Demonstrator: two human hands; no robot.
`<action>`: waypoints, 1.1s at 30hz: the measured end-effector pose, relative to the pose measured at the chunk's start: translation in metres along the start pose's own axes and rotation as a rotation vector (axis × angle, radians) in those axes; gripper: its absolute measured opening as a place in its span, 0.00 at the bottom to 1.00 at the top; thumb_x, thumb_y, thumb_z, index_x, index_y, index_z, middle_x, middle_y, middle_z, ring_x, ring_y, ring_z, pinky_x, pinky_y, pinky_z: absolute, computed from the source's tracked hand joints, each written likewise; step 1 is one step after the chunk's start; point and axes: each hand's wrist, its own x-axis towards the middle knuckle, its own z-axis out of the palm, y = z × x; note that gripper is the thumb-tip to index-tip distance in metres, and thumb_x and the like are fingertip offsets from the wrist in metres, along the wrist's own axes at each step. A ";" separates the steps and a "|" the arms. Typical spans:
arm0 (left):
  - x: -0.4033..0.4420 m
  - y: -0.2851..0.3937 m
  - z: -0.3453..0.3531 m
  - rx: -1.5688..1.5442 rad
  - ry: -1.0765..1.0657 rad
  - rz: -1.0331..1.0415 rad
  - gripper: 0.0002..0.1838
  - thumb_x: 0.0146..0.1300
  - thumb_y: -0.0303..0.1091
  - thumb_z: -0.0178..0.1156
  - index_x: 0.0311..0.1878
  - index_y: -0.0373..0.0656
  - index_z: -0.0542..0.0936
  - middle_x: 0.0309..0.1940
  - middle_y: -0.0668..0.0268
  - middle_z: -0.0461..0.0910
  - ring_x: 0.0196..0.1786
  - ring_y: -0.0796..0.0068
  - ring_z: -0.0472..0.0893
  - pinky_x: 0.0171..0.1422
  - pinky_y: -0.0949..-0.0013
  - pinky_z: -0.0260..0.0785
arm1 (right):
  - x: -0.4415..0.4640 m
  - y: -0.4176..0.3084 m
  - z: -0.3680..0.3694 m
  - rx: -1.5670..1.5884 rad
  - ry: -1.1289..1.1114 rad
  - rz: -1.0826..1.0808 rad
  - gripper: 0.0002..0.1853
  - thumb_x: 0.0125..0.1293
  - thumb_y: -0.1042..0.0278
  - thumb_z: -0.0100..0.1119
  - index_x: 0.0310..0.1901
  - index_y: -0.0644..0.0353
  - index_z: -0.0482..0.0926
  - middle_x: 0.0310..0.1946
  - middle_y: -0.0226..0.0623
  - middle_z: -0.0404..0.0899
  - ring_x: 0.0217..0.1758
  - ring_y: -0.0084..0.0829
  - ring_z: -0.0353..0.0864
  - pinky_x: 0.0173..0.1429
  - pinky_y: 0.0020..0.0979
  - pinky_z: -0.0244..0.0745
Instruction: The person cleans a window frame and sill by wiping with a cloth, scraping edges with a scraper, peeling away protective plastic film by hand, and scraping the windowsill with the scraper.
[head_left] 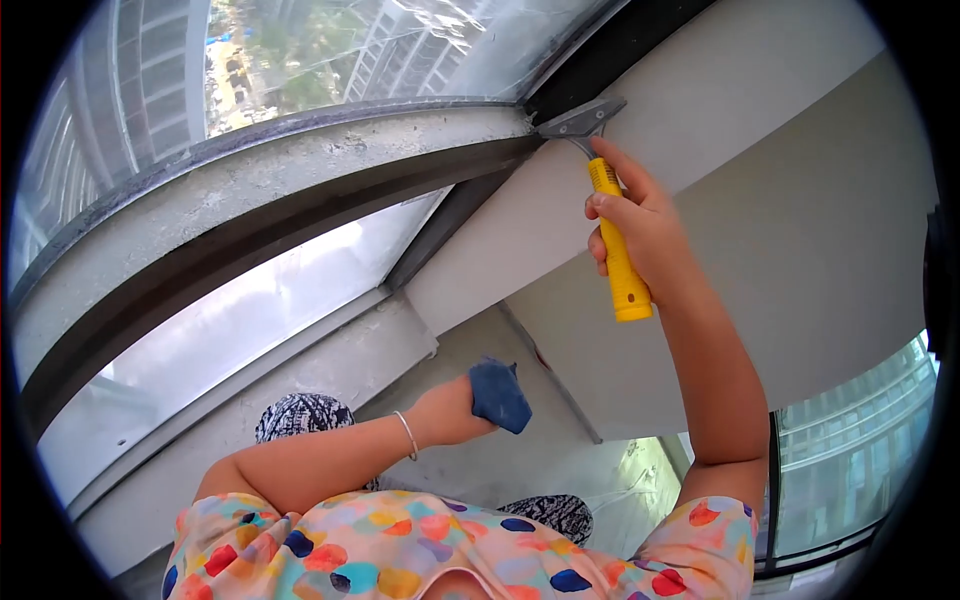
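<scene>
My right hand point(640, 225) is closed around the yellow handle of a scraper point(622, 270), its index finger stretched along the neck. The scraper's wide grey metal head is up at the corner where the dusty window ledge point(300, 160) meets the dark window frame point(610, 55) and the pale wall. Whether the blade's edge touches the frame, I cannot tell. Lower down, in front of my body, my left hand point(452, 412) grips a bunched dark blue cloth point(500, 394), which sticks out past the fingers. That hand is away from the ledge and the scraper.
Above the ledge is a large window pane point(300, 50) with buildings outside. A lower pane point(270, 290) lies beneath it, over a pale sill point(350, 350). The white wall point(780, 250) fills the right side. Another window point(850, 460) shows at lower right.
</scene>
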 end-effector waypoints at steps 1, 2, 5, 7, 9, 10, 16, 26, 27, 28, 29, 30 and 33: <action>0.003 -0.002 0.000 -0.003 0.025 0.009 0.28 0.49 0.47 0.67 0.51 0.44 0.75 0.46 0.53 0.80 0.48 0.53 0.79 0.53 0.61 0.71 | 0.001 -0.002 0.000 -0.008 -0.003 -0.014 0.31 0.62 0.72 0.48 0.69 0.54 0.60 0.34 0.34 0.71 0.21 0.21 0.73 0.26 0.27 0.73; 0.005 -0.007 0.002 -0.007 0.042 0.013 0.28 0.49 0.48 0.67 0.51 0.43 0.75 0.46 0.53 0.79 0.48 0.53 0.79 0.54 0.61 0.71 | 0.000 -0.003 0.000 -0.012 -0.003 -0.020 0.31 0.62 0.72 0.48 0.69 0.54 0.60 0.34 0.35 0.71 0.21 0.21 0.73 0.26 0.26 0.73; -0.001 -0.003 0.002 0.042 0.017 -0.010 0.32 0.49 0.48 0.70 0.55 0.43 0.73 0.50 0.52 0.77 0.51 0.56 0.78 0.56 0.63 0.70 | -0.003 -0.007 0.003 -0.001 0.003 -0.014 0.31 0.62 0.71 0.48 0.69 0.55 0.60 0.34 0.35 0.71 0.21 0.21 0.73 0.26 0.26 0.73; 0.000 -0.001 -0.003 0.047 0.040 0.007 0.33 0.50 0.52 0.69 0.54 0.41 0.74 0.49 0.52 0.77 0.50 0.55 0.79 0.56 0.62 0.70 | -0.004 -0.014 0.003 -0.027 0.007 -0.005 0.31 0.62 0.71 0.48 0.69 0.56 0.60 0.34 0.35 0.72 0.21 0.21 0.73 0.26 0.26 0.73; 0.003 -0.002 0.001 -0.011 0.097 0.054 0.34 0.51 0.60 0.65 0.47 0.35 0.78 0.44 0.50 0.80 0.46 0.52 0.80 0.53 0.61 0.72 | -0.012 -0.015 -0.004 -0.093 0.020 0.035 0.31 0.62 0.70 0.48 0.69 0.56 0.60 0.34 0.35 0.71 0.22 0.21 0.73 0.27 0.26 0.74; 0.006 -0.001 0.002 -0.028 0.048 -0.051 0.35 0.52 0.61 0.64 0.46 0.34 0.78 0.42 0.49 0.80 0.45 0.52 0.80 0.52 0.61 0.72 | -0.008 -0.017 -0.002 -0.107 0.008 0.022 0.31 0.62 0.70 0.48 0.69 0.56 0.60 0.34 0.35 0.71 0.22 0.22 0.73 0.27 0.26 0.74; 0.006 0.012 -0.004 -0.014 -0.034 -0.322 0.30 0.58 0.57 0.62 0.46 0.35 0.80 0.39 0.55 0.82 0.43 0.62 0.82 0.50 0.66 0.72 | -0.010 -0.026 0.001 -0.084 0.012 0.031 0.31 0.61 0.71 0.48 0.69 0.54 0.60 0.34 0.35 0.71 0.22 0.22 0.74 0.28 0.28 0.75; -0.001 0.014 0.004 -0.570 -0.081 -0.461 0.32 0.58 0.56 0.63 0.50 0.31 0.77 0.44 0.56 0.80 0.44 0.68 0.81 0.48 0.66 0.74 | 0.007 -0.014 -0.005 -0.045 -0.150 -0.076 0.32 0.60 0.70 0.51 0.68 0.53 0.61 0.35 0.36 0.73 0.22 0.24 0.74 0.29 0.28 0.74; -0.003 0.013 0.003 -0.535 -0.107 -0.445 0.33 0.58 0.56 0.63 0.50 0.31 0.76 0.44 0.55 0.80 0.44 0.68 0.81 0.48 0.66 0.74 | 0.006 -0.015 -0.005 -0.056 -0.205 -0.103 0.32 0.59 0.69 0.51 0.68 0.53 0.61 0.35 0.37 0.74 0.22 0.25 0.75 0.30 0.29 0.74; -0.003 0.013 0.002 -0.499 -0.130 -0.429 0.33 0.58 0.56 0.62 0.50 0.31 0.76 0.44 0.55 0.80 0.45 0.67 0.81 0.48 0.66 0.74 | 0.000 -0.019 -0.007 -0.138 -0.180 -0.085 0.32 0.60 0.69 0.51 0.68 0.53 0.61 0.34 0.37 0.74 0.22 0.23 0.74 0.30 0.28 0.74; -0.001 0.011 0.001 -0.476 -0.136 -0.429 0.33 0.58 0.56 0.62 0.51 0.30 0.76 0.44 0.55 0.80 0.44 0.67 0.81 0.48 0.66 0.74 | -0.009 -0.026 -0.008 -0.220 -0.157 -0.068 0.31 0.61 0.69 0.51 0.68 0.52 0.62 0.34 0.36 0.74 0.22 0.22 0.74 0.29 0.26 0.73; 0.000 0.010 0.002 -0.455 -0.142 -0.434 0.34 0.58 0.56 0.62 0.51 0.30 0.76 0.44 0.55 0.80 0.44 0.67 0.81 0.48 0.66 0.74 | -0.016 -0.032 -0.010 -0.301 -0.136 -0.047 0.31 0.61 0.69 0.51 0.68 0.52 0.62 0.33 0.36 0.74 0.22 0.20 0.73 0.29 0.25 0.72; -0.003 0.019 -0.003 -0.488 -0.147 -0.477 0.31 0.59 0.54 0.62 0.51 0.32 0.76 0.43 0.57 0.80 0.43 0.69 0.81 0.47 0.68 0.74 | -0.023 -0.033 -0.022 -0.673 0.013 -0.223 0.32 0.57 0.70 0.52 0.67 0.55 0.63 0.38 0.46 0.78 0.27 0.34 0.79 0.37 0.34 0.76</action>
